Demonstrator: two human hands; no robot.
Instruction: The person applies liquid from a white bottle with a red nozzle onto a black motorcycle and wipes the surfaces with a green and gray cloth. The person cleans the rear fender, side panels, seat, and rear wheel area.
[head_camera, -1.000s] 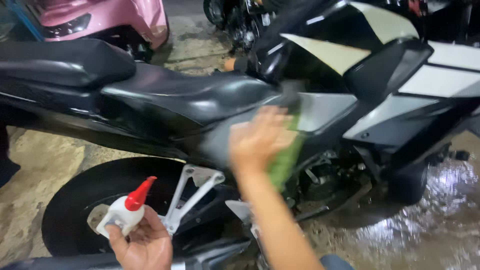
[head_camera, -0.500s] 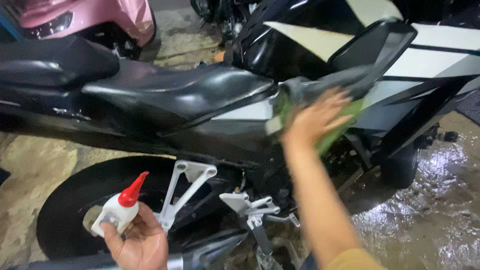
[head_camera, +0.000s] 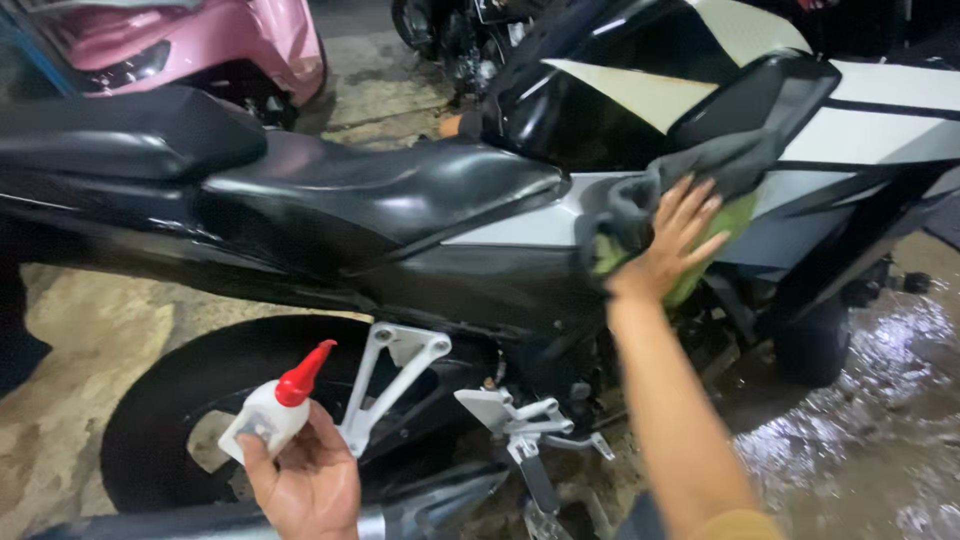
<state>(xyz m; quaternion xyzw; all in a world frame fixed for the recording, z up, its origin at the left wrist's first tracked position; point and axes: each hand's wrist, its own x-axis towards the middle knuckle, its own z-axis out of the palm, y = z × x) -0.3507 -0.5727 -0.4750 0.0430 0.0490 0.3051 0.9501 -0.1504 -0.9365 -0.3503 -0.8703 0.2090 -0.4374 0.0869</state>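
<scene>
The right hand (head_camera: 672, 238), fingers spread, is pressing one green cloth (head_camera: 700, 215) flat against the black motorcycle (head_camera: 400, 210) side fairing; below its seat, the left hand (head_camera: 305, 480) is gripping one red-capped squeeze bottle (head_camera: 272, 412).

Right hand (head_camera: 672, 240) lies flat, fingers (head_camera: 700, 205) spread, pressing a green-and-grey cloth (head_camera: 690, 175) against the grey side fairing (head_camera: 850, 140) of a black motorcycle (head_camera: 380, 200). Left hand (head_camera: 305, 480) grips a small white squeeze bottle (head_camera: 262, 420) with red nozzle, held near the rear wheel (head_camera: 160, 400). Wet ground (head_camera: 860, 450) at right.
</scene>
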